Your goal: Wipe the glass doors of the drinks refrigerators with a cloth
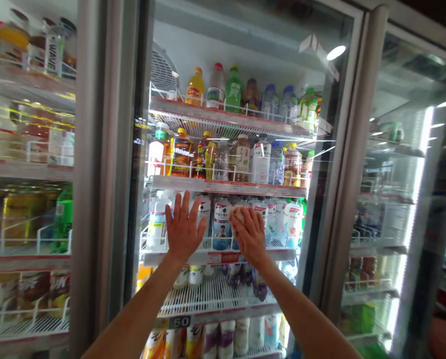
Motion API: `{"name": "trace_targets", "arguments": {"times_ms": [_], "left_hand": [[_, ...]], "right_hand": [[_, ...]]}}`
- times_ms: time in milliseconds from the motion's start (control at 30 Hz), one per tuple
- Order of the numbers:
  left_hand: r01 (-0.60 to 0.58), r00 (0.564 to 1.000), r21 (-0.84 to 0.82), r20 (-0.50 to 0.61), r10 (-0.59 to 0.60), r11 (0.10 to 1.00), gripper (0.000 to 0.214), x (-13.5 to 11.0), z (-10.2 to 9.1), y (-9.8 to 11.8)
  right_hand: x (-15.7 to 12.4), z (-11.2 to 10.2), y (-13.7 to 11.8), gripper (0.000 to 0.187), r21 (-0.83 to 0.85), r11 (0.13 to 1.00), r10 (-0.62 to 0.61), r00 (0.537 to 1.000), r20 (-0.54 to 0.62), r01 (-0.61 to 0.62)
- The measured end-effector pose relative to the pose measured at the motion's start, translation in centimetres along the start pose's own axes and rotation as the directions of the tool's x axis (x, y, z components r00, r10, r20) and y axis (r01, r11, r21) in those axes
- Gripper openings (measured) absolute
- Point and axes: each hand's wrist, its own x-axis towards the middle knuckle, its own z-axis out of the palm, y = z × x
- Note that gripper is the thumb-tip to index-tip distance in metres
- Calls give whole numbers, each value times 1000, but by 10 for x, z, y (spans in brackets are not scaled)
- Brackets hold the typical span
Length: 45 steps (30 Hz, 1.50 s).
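Observation:
My left hand [184, 227] lies flat with its fingers spread, apparently against the glass door [252, 35] of a drinks fridge. To its right, my right hand [250, 232] presses a pale, crumpled cloth [237, 215] to the same glass; most of the cloth is hidden under the fingers. Behind the pane, level with both hands, a row of bottles [222, 224] stands on a white wire shelf [223, 257]. A white-capped bottle [156, 224] shows left of my left hand.
Metal door frames [95, 149] border the glass at left, with another frame [352, 164] at right. More bottles fill the upper shelves, such as a green bottle [233, 89]. Neighbouring fridge sections hold drinks on both sides. Packed drinks [226, 339] stand on the lowest visible shelf.

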Motion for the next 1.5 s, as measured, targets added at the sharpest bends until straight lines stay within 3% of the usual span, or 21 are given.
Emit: {"name": "trace_targets", "arguments": {"times_ms": [33, 100, 167, 233, 267, 333, 400, 467, 533, 567, 700, 767, 867, 933, 1000, 1067, 1133, 1200, 1267, 1400, 1500], "left_hand": [[0, 1000, -6, 2, 0, 1000, 57, 0, 0, 0], [1, 1000, -17, 12, 0, 1000, 57, -1, -1, 0], [8, 1000, -22, 19, -8, 1000, 57, -2, -1, 1], [22, 999, -27, 23, -22, 999, 57, -2, 1, 2], [30, 999, -31, 25, -29, 999, 56, -2, 1, 2], [40, 999, -36, 27, -39, 999, 55, -2, 2, 2], [43, 999, -35, 29, -42, 998, 55, -2, 1, 2], [34, 999, -28, 25, -34, 999, 54, -3, 0, 1], [23, 1000, -20, 18, -22, 1000, 54, -3, -1, 2], [18, 1000, -16, 13, -18, 1000, 54, -3, -1, 2], [10, 1000, 3, 16, -10, 1000, 52, -2, -2, 2], [6, 999, 9, 40, -7, 1000, 51, -3, -5, 0], [-4, 993, 12, 120, 3, 1000, 51, -15, -14, -5], [-10, 985, 22, 172, 6, 1000, 50, -28, -23, -9], [-9, 979, 42, 204, 0, 999, 49, -42, -31, -13], [0, 975, 60, 222, -13, 998, 47, -53, -38, -17], [19, 973, 57, 228, -32, 998, 46, -59, -42, -19], [58, 976, 36, 206, -65, 998, 47, -60, -46, -19], [116, 981, -10, 156, -113, 993, 48, -57, -49, -16], [183, 983, -221, 39, -178, 958, 48, -36, -48, 3], [188, 979, -407, 8, -202, 894, 47, -12, -35, 26]], "right_hand": [[-6, -6, 13, 45, -19, 1000, 23, 1000, -17, -24], [-17, -21, 51, 45, -99, 978, 174, 978, -118, -186], [-22, -29, 84, 45, -162, 900, 356, 898, -259, -404], [-18, -27, 92, 46, -155, 849, 436, 834, -338, -506], [-14, -23, 84, 46, -136, 859, 430, 839, -334, -494], [-7, -11, 50, 46, -97, 919, 347, 900, -265, -383], [-3, 0, 12, 46, -61, 974, 207, 968, -140, -217], [1, 6, -10, 47, -24, 999, 40, 999, -19, -40], [12, 5, -6, 48, -1, 997, -75, 996, 39, 75], [21, 4, 3, 48, -13, 997, -72, 997, 24, 72], [64, 3, 40, 48, -77, 980, 170, 973, -160, -184], [67, 4, 36, 48, -76, 978, 181, 972, -151, -194], [36, 1, 6, 49, -12, 999, -39, 998, 41, 39], [11, -3, -13, 50, 90, 966, -254, 948, 192, 241], [8, -5, -18, 50, 169, 923, -380, 885, 270, 345], [34, -1, -10, 49, 141, 944, -324, 914, 243, 297], [79, 6, 3, 46, 45, 994, -109, 986, 130, 104], [119, 15, 8, 48, 8, 997, 76, 996, 35, -77], [137, 21, 0, 51, 41, 994, 98, 995, 31, -99], [103, 25, -36, 62, 257, 960, -146, 979, 140, 107], [66, 21, -52, 63, 469, 880, -150, 979, 136, 69]]}}
